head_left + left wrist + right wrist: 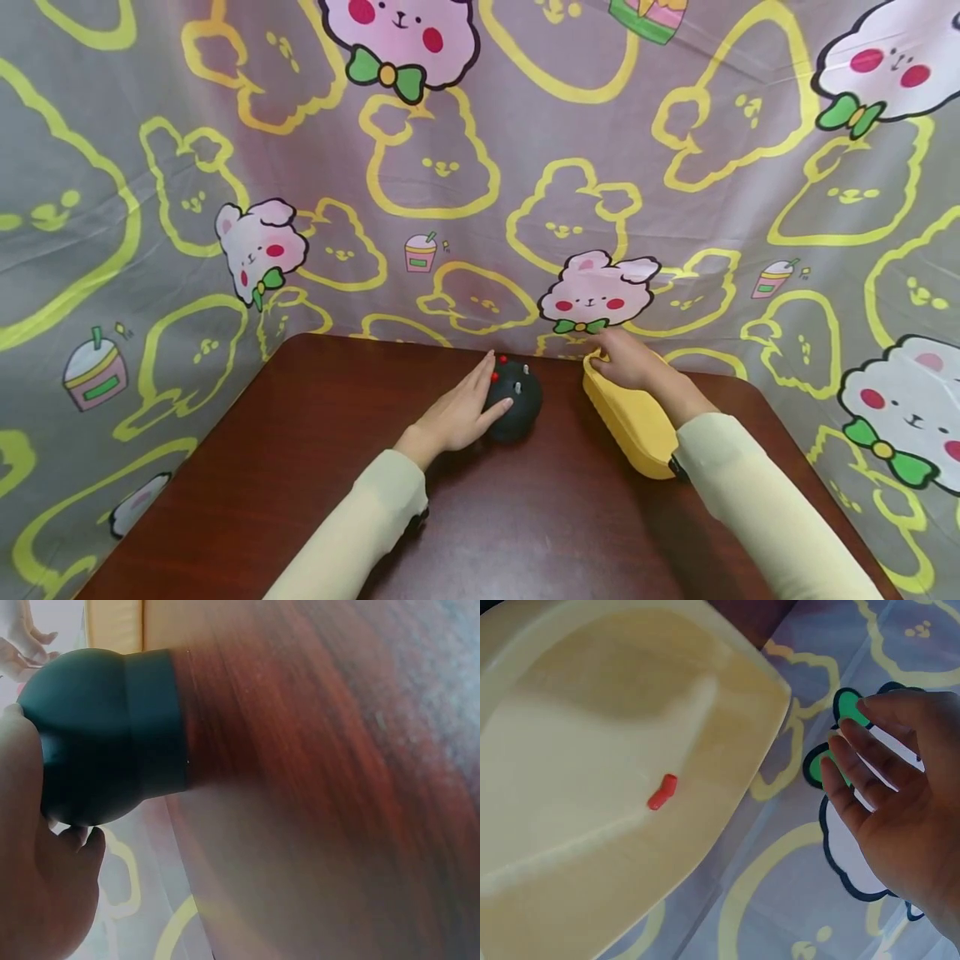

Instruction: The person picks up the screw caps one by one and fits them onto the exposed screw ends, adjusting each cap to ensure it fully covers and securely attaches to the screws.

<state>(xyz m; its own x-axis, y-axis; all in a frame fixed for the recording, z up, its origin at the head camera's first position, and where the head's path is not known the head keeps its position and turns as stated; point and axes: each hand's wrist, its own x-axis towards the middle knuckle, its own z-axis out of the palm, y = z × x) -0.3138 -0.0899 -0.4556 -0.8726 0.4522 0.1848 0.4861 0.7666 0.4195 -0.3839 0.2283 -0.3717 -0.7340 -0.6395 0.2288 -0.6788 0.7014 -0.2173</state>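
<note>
My left hand [459, 410] lies against the left side of a black ball-shaped object [517, 417], holding it between thumb and fingers. In the left wrist view the black object [90, 735] has a round body on a straight collar-like base. Small red pieces [495, 377] and silvery pieces [518, 387] stick up from its top. At the far end of a yellow container [630, 425] hovers my right hand [630, 362]. In the right wrist view that hand [900, 795] has loosely spread fingers and holds nothing. A small bent red piece [663, 793] lies inside the container.
Both objects stand on a dark reddish-brown table [517, 525], toward its far edge. A grey cloth [465, 233] with cartoon prints hangs behind and along the sides. The yellow container stands to the right of the black object, with a gap between them.
</note>
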